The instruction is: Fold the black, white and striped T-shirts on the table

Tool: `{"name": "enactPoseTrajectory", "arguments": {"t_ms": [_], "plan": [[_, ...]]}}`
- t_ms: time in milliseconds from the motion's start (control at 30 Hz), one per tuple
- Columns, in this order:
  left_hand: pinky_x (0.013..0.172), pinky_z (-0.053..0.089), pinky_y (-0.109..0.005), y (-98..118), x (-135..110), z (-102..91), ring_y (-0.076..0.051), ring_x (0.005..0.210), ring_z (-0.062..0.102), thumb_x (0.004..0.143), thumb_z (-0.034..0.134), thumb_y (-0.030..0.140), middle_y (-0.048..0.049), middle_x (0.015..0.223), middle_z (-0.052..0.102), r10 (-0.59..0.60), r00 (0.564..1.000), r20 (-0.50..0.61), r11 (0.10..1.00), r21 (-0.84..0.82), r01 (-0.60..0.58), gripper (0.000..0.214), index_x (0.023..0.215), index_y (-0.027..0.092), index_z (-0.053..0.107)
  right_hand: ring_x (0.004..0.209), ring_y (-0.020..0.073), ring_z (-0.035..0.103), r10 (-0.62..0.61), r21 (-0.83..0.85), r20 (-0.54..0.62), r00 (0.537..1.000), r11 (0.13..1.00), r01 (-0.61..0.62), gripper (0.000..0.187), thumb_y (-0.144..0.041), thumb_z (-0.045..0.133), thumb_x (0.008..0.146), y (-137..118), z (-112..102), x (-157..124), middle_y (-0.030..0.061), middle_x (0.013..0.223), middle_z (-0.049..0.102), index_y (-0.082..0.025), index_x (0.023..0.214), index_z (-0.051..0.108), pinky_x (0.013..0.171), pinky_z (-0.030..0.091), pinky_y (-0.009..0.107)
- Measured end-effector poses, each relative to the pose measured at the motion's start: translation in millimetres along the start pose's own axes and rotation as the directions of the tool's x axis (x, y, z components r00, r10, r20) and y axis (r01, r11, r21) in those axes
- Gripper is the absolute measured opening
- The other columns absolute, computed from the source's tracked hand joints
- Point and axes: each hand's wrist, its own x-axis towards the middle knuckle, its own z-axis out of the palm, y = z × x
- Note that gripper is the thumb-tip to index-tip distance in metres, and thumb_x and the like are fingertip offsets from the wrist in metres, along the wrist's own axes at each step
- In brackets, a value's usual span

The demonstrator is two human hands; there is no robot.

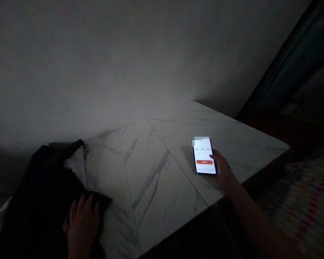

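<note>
My right hand [223, 169] holds a lit smartphone [204, 165] from its right side, with the thumb at the screen's edge. The bright screen faces me and shows a row of zeros like a timer above an orange-red button. On the lower left, my left hand [82, 225] lies palm down on a dark cloth [47, 205], fingers a little apart. Deep shadow hides the cloth's folds and what is under it. Both hands are over the white marble-patterned tabletop [162, 194] or its edge.
A plain grey wall [118, 64] rises behind the table. Something pale [77, 163] shows beside the dark cloth. On the right, a colourful patterned fabric [307, 208] stands near the right forearm. The room is dim, and dark shapes fill the upper right.
</note>
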Motion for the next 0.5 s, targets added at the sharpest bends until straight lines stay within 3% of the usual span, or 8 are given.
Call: {"name": "enactPoseTrajectory", "arguments": {"t_ms": [300, 500], "plan": [[0.101, 0.040, -0.063, 3.8, 0.5, -1.0, -0.039, 0.137, 0.039, 0.096, 0.033, 0.040, -0.0203, 0.145, 0.049, 0.016, 1.000, -0.026, 1.000, 0.010, -0.015, 0.052, 0.131, 0.013, 0.060, 0.084, 0.0290, 0.069, 0.017, 0.010, -0.004, 1.000, 1.000, -0.017, 0.037, -0.037, 0.072, 0.058, 6.3, 1.3, 2.3, 0.0006, 0.091, 0.073, -0.027, 0.092, 0.066, 0.069, 0.054, 0.041], [0.102, 0.039, -0.060, -1.0, 1.4, 0.2, -0.037, 0.138, 0.039, 0.090, 0.044, 0.035, -0.0149, 0.144, 0.052, 0.016, 1.000, 0.002, 1.000, -0.019, -0.016, 0.047, 0.133, 0.022, 0.059, 0.082, 0.0282, 0.069, 0.023, 0.020, 0.004, 1.000, 1.000, -0.023, 0.037, -0.037, 0.072, 0.057, 7.5, 0.9, 4.0, 0.0003, 0.089, 0.072, -0.027, 0.092, 0.066, 0.069, 0.053, 0.040]]}}
